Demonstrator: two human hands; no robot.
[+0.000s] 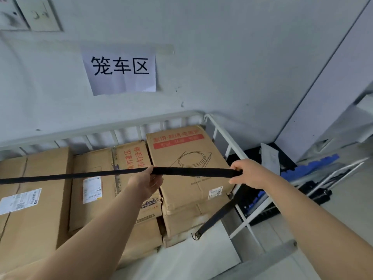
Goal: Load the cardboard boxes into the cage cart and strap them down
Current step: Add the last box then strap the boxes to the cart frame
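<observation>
Stretching across the cardboard boxes point(187, 170) stacked inside the cage cart point(220, 134), a black strap point(191, 172) is held taut between both hands. Left hand point(145, 181) fingers are pinched on it; right hand point(250, 173) fingers are closed around it, its hooked end point(196, 236) hanging below.

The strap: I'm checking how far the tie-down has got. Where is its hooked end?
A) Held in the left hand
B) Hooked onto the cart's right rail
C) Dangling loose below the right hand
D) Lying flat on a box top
C: the hooked end of the strap hangs free below the right hand, attached to nothing.
</observation>
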